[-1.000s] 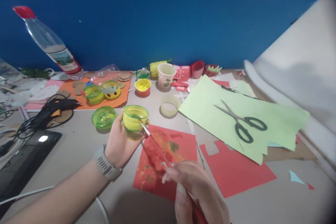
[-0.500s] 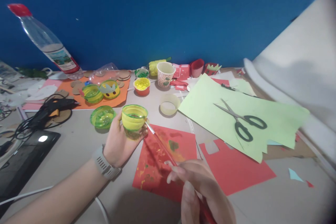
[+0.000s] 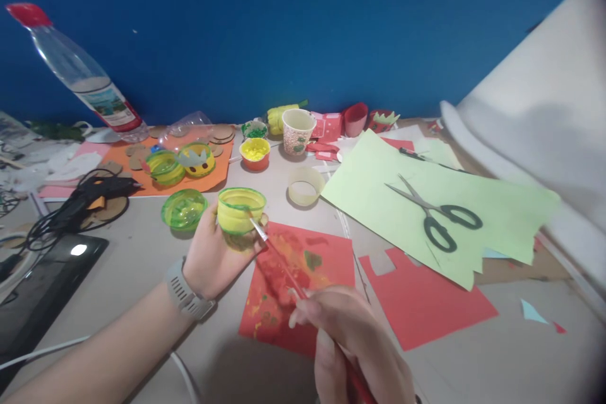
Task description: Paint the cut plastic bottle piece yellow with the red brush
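My left hand [image 3: 222, 252] is closed round the lower part of a small yellow cup with green rims [image 3: 240, 218], held above the table. Between the fingers and thumb of my right hand [image 3: 355, 341] is a red paintbrush [image 3: 288, 271]. Its bristle tip meets the near outer wall of the cup. Beneath the brush lies a red sheet of paper [image 3: 307, 243] smeared with yellow and green paint. A green clear plastic piece [image 3: 184, 209] sits just left of the cup. Farther back stand a container of yellow paint [image 3: 255, 150] and one of green paint [image 3: 254, 130].
Dark-handled scissors [image 3: 440, 221] lie on light green paper [image 3: 379, 177] at right. A tape roll [image 3: 305, 188] and a paper cup [image 3: 298, 129] stand mid-table. At left are a glue gun [image 3: 104, 188], a black device [image 3: 52, 303] and a tall bottle [image 3: 89, 82].
The brush tip has shifted left and slightly down, from the cup's right rim to its near wall. My right hand has moved a little left. The cup has tilted slightly.
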`<action>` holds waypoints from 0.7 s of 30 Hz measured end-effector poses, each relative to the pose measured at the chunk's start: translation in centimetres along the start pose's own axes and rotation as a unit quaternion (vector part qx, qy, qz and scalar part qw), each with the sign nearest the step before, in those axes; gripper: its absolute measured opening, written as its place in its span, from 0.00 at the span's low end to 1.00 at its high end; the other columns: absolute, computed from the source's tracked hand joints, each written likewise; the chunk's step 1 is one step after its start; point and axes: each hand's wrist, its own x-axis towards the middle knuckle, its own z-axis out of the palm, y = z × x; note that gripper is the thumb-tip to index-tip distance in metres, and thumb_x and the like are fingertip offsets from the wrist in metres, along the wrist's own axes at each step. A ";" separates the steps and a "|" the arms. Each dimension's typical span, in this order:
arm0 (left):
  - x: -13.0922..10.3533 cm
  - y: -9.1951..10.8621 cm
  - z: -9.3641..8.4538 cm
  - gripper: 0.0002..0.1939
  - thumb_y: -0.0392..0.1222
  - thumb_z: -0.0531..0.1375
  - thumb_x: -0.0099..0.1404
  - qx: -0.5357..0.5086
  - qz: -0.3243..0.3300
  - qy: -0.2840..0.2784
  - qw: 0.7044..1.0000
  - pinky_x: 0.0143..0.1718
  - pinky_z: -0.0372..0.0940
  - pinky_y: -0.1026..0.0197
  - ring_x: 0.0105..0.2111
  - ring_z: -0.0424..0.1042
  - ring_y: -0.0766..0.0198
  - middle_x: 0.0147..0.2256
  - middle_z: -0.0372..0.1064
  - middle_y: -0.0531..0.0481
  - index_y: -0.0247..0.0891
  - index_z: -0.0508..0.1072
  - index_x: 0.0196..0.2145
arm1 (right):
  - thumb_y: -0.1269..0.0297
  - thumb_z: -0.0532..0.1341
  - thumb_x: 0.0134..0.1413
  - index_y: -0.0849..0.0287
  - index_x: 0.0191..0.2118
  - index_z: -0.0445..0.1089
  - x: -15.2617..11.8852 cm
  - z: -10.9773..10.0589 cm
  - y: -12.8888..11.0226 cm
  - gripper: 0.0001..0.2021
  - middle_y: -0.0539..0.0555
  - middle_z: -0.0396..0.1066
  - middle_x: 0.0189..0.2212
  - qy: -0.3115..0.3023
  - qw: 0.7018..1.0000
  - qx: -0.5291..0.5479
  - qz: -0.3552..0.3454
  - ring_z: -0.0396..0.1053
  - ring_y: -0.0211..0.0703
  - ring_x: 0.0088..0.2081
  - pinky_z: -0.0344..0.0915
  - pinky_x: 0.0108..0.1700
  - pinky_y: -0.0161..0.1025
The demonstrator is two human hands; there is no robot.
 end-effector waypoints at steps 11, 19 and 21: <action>0.1 0.1 0.0 0.18 0.43 0.47 0.70 -0.007 -0.005 0.002 1.000 0.29 0.68 0.58 0.28 0.68 0.60 0.31 0.68 0.43 0.32 0.73 0.35 | 0.81 0.56 0.54 0.63 0.43 0.71 0.1 -0.7 0.4 0.13 0.51 0.71 0.27 -0.039 0.999 0.016 0.001 0.69 0.37 0.28 0.71 0.30 0.34; -0.1 0.1 0.2 0.18 0.43 0.46 0.70 -0.004 -0.013 0.004 1.000 0.28 0.68 0.58 0.27 0.67 0.61 0.29 0.66 0.44 0.32 0.72 0.34 | 0.81 0.56 0.56 0.62 0.45 0.71 0.3 -0.8 0.2 0.14 0.52 0.72 0.29 -0.043 0.996 0.071 0.020 0.70 0.37 0.29 0.72 0.31 0.35; -0.2 0.2 0.2 0.19 0.43 0.46 0.70 -0.003 -0.012 -0.001 1.000 0.29 0.68 0.58 0.27 0.68 0.60 0.30 0.68 0.43 0.33 0.73 0.34 | 0.80 0.55 0.58 0.61 0.45 0.70 0.2 -0.5 0.2 0.13 0.51 0.72 0.29 -0.025 0.997 0.060 0.032 0.71 0.38 0.29 0.73 0.32 0.37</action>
